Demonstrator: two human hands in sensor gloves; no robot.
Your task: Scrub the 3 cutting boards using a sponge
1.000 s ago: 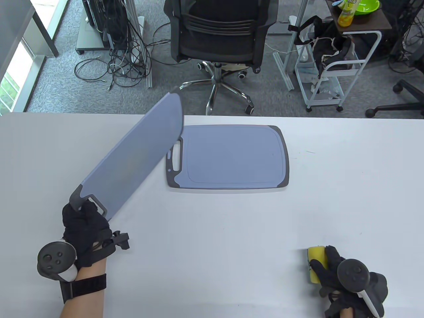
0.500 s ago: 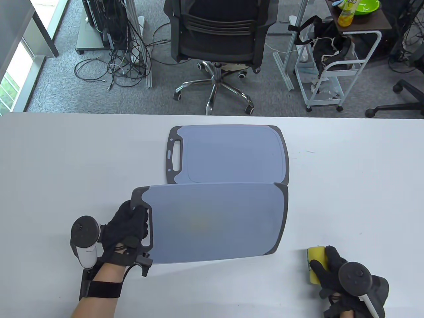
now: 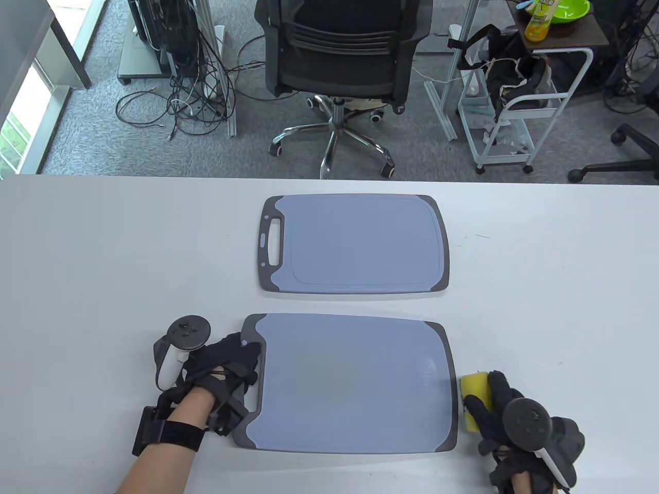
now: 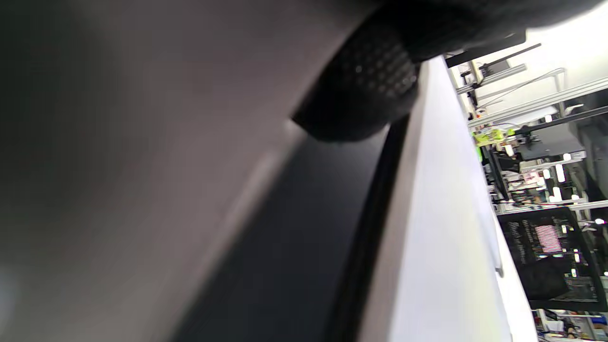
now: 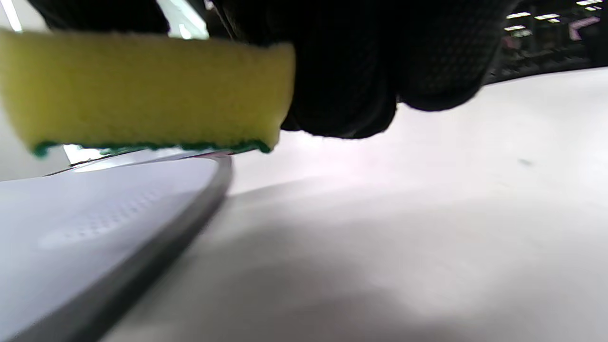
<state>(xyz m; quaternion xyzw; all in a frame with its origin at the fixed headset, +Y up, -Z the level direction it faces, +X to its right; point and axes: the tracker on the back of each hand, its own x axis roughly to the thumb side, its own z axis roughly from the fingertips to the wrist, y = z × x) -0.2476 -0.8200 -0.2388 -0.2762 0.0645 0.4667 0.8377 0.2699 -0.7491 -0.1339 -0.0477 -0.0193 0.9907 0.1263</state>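
Table view, left hand [image 3: 226,368] gripping near cutting board [image 3: 355,383] handle, right hand [image 3: 507,417] holding sponge [image 3: 472,399] just beside its right edge

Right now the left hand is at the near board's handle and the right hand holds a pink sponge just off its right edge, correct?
Not quite: the sponge is yellow, as the table view shows. The rest holds: left hand at the near board's handle, right hand holding the sponge just off its right edge.

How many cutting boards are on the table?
2. The far board lies flat mid-table. The near board lies in front of it, its handle under the left hand. The task names three; the third is not in view.
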